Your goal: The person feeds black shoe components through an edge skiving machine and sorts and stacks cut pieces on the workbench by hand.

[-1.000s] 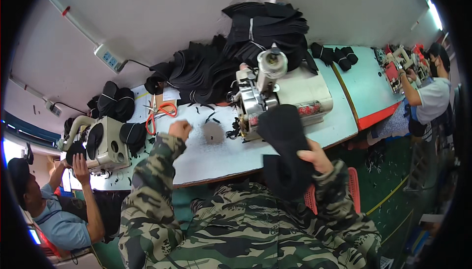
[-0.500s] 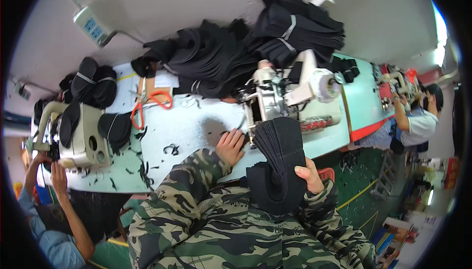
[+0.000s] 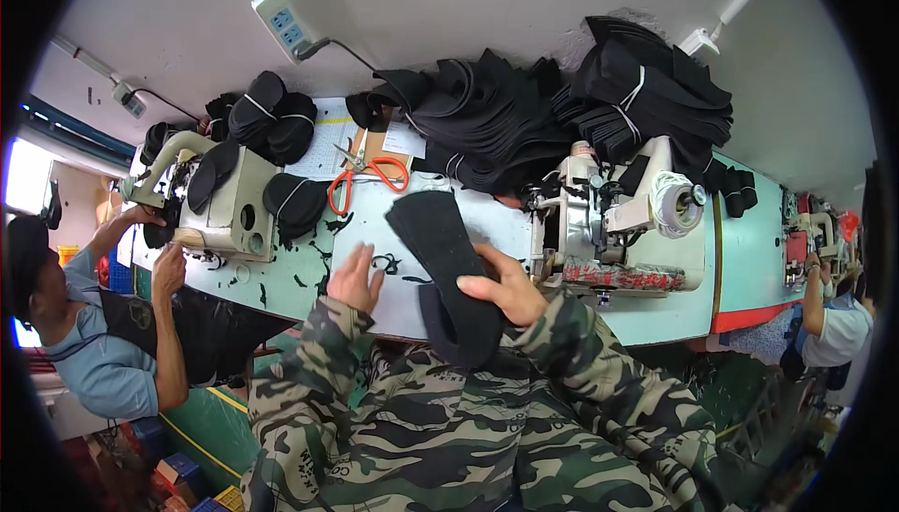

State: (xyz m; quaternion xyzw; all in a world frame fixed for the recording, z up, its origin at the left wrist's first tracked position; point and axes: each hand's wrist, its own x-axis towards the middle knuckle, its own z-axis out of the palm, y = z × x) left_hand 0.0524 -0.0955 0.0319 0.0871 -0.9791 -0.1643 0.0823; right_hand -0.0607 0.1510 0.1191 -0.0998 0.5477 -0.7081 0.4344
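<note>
My right hand (image 3: 510, 289) grips a bent stack of black fabric pieces (image 3: 448, 259), thumb on top and fingers behind. The stack curls into a U at its lower end and hangs in front of my chest, above the table's near edge. To the left of it, apart from the stack, my left hand (image 3: 353, 280) is raised with thumb and fingers spread, holding nothing. Right of my hands stands a white sewing machine (image 3: 582, 222) with a cone of white thread (image 3: 676, 205).
Orange-handled scissors (image 3: 367, 171) lie behind my hands. Tied black fabric bundles (image 3: 646, 91) and a loose heap (image 3: 487, 114) line the wall. On the left, a co-worker (image 3: 112, 343) works at another sewing machine (image 3: 225, 198); a second person (image 3: 829, 325) sits far right. Black scraps (image 3: 386, 263) litter the table (image 3: 506, 226).
The view has turned left. My left hand has lifted off the table beside the machine and opened out on the left. My right hand has carried the fabric stack leftward, away from the machine.
</note>
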